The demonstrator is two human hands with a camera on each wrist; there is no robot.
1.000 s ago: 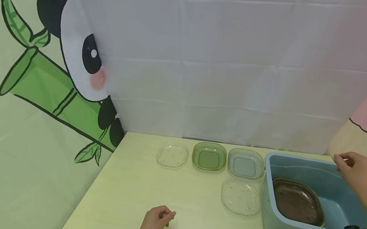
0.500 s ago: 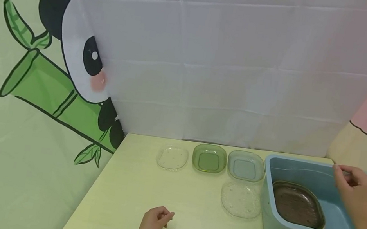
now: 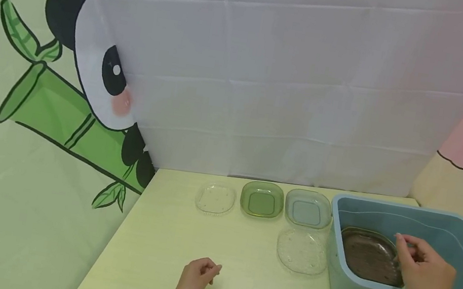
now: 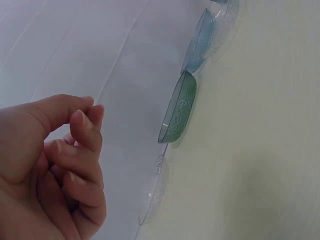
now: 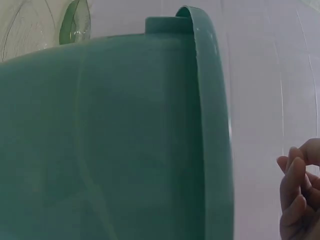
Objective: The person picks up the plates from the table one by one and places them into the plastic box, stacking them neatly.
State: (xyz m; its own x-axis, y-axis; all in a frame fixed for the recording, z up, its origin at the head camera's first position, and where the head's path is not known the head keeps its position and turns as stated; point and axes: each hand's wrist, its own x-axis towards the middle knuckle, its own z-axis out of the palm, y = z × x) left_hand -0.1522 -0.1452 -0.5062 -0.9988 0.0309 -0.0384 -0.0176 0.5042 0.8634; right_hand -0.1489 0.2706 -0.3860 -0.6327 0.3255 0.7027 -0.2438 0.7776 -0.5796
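My left hand (image 3: 194, 281) hovers above the pale yellow table, fingers loosely curled and nothing in them; the left wrist view shows the same bare hand (image 4: 60, 160). Over the near part of the blue tub (image 3: 350, 282) hangs my right hand (image 3: 428, 274), its fingers loosely bent and holding nothing. A dark brown rectangular dish (image 3: 369, 257) lies inside the tub at its left, partly hidden by that hand. In the right wrist view the tub wall (image 5: 125, 140) fills most of the picture, with the right hand (image 5: 302, 200) apart from it at the right.
Along the back of the table stand a clear dish (image 3: 216, 198), a green dish (image 3: 262, 200) and a pale blue dish (image 3: 308, 209). Another clear dish (image 3: 302, 251) lies in front of the blue one, close to the tub. A white cloth (image 3: 266, 94) hangs behind.
My right hand has moved left and down, from the tub's far right side to over its near part beside the brown dish. My left hand stays almost still.
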